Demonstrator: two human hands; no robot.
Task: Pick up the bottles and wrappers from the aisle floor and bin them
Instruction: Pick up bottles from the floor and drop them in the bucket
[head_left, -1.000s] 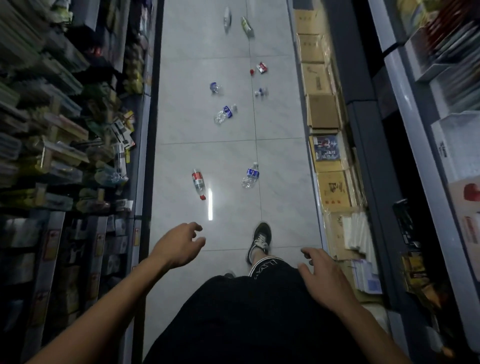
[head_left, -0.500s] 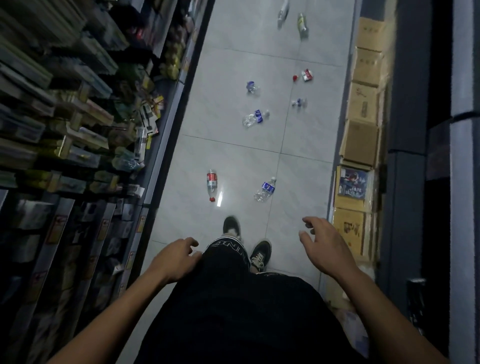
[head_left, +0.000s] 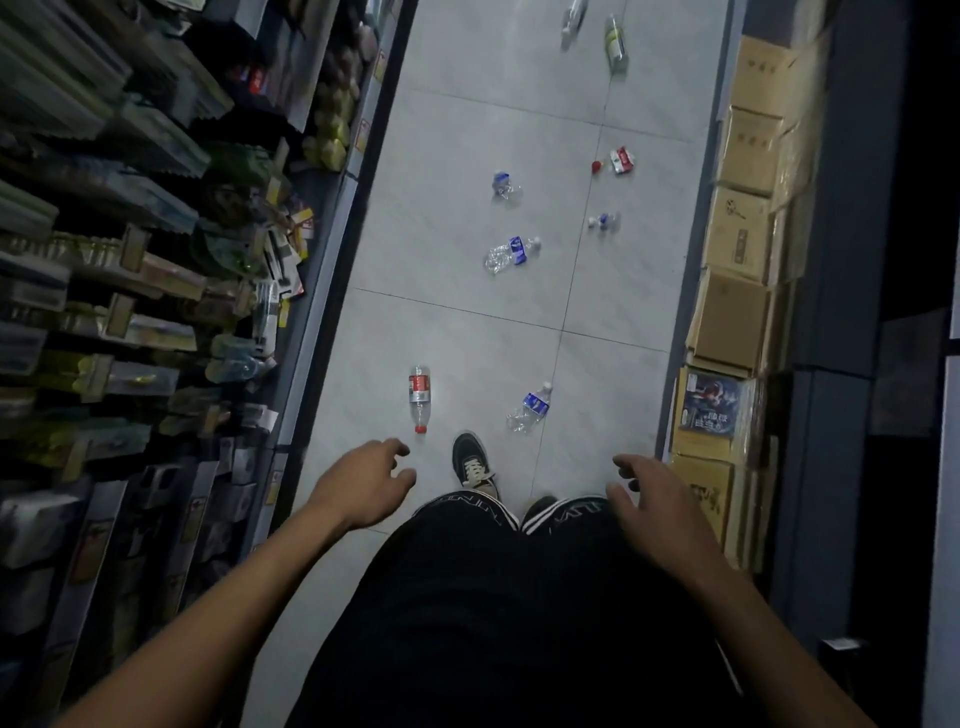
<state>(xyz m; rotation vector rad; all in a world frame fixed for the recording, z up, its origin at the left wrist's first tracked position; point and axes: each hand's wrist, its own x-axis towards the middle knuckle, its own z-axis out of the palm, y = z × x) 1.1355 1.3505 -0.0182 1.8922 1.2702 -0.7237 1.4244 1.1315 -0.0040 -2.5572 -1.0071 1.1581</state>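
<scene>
Both hands, left hand (head_left: 363, 486) and right hand (head_left: 657, 512), are hanging loosely curled, holding nothing. Red-capped bottle (head_left: 420, 397) is lying just ahead of the left; cardboard boxes (head_left: 730, 322) are lining the right side.

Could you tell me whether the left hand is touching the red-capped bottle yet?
Apart. The head view shows bare floor tile between the left hand and the red-capped bottle, which lies on the floor ahead.

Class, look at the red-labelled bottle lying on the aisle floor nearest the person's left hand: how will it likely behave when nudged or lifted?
The red-labelled bottle lies on its side on smooth tile, so a nudge would probably roll it. It looks clear and uncrushed, so it is likely light and fairly stiff.
</scene>
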